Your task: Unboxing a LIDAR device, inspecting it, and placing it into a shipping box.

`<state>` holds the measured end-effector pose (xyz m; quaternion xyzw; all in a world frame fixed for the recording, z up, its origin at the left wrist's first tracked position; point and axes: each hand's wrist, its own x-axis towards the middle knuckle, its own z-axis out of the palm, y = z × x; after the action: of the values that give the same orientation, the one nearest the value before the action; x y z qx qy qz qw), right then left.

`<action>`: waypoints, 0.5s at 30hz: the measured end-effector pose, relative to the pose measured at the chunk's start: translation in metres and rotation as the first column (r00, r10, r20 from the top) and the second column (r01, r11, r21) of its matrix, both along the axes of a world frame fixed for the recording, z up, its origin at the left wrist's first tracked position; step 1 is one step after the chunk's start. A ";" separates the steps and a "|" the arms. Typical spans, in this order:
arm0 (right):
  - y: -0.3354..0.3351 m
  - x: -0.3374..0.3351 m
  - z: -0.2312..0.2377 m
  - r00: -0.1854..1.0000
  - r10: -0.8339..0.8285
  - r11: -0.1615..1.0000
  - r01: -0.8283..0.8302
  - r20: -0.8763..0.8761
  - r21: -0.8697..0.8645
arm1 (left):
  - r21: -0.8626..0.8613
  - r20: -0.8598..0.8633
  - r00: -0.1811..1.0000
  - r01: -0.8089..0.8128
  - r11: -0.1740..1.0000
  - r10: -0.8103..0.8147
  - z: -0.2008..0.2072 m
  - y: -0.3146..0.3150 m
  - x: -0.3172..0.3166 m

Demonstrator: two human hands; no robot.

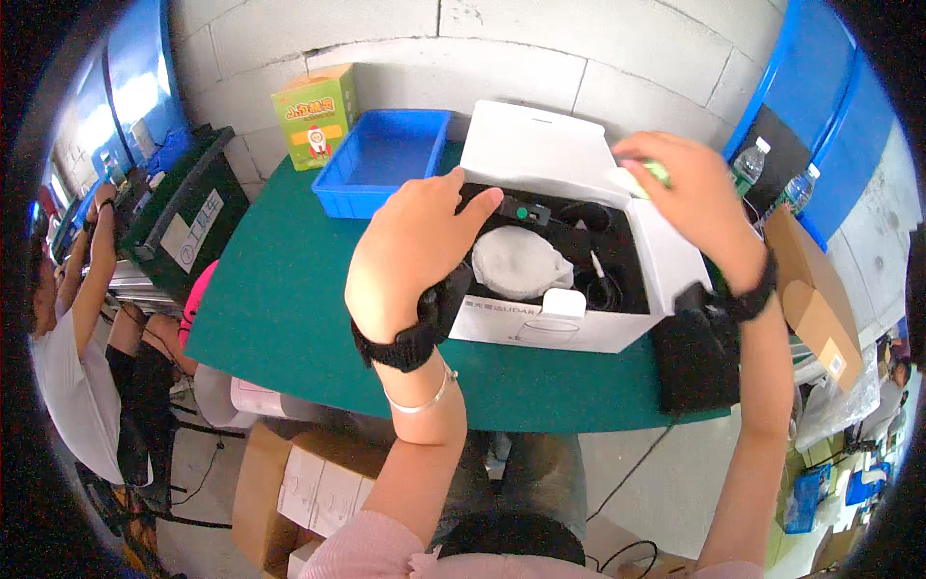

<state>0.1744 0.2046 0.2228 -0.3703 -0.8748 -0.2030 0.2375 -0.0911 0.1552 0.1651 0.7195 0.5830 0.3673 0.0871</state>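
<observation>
An open white cardboard box (540,330) lies on the green table, its lid flap (531,140) raised at the back. Black foam inside holds a round white wrapped piece (521,262), a dark cable (604,288) and a small black device with a green dot (527,211). My left hand (410,236) is on the box's left side, thumb over the edge beside the black device; its other fingers are partly hidden. Above the box's right back corner, my right hand (690,188) is closed around a small yellow-green object (657,173), mostly covered by the fingers.
A blue plastic bin (333,201) and a green carton (313,121) stand at the back left. A black pouch-like thing (694,357) lies right of the box. Bottles (750,164) and an opened brown carton (815,289) are farther right. A person (82,376) works at far left.
</observation>
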 end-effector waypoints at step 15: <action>0.083 -0.059 -0.098 0.971 0.230 0.882 -0.180 0.065 -0.435 | -0.095 0.013 0.989 0.149 0.984 -0.148 0.001 0.009 0.003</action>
<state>0.1157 0.2878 0.1252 -0.3060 -0.9444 -0.0017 0.1204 -0.0881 0.1639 0.1662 0.7547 0.5444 0.3337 0.1504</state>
